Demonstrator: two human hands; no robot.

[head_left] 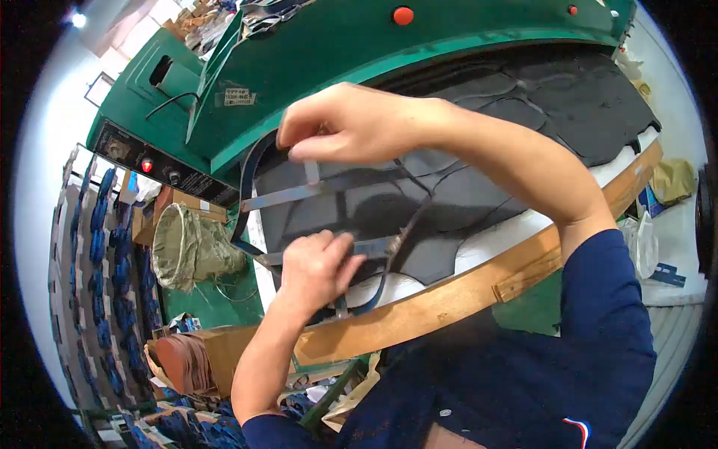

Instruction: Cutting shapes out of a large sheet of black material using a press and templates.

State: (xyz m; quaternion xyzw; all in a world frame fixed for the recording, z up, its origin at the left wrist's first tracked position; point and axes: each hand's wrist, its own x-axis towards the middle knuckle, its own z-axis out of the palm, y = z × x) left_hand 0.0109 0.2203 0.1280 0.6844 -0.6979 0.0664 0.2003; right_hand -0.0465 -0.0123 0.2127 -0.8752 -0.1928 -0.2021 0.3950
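Observation:
A steel cutting die point(284, 197), a dark curved band with two crossbars, rests on a black sheet point(591, 112) on the press bed. My left hand point(314, 271) is curled over its near crossbar, the thumb slightly blurred. Over the die's far side, the fingers of my right hand point(351, 127) bend around a short metal piece that shows below them. The exact contact of the right fingertips is partly hidden. Curved cut lines cross the sheet to the right of the die. White cutting board point(486, 243) shows along the sheet's near edge.
A curved wooden rail point(419, 314) borders the near side. The green press point(321, 67), with a red button point(403, 16), stands behind. At left are a control panel point(161, 166), a pale sack point(196, 247) and racks of dies point(105, 299). Stacked reddish-brown pieces point(183, 363) sit lower left.

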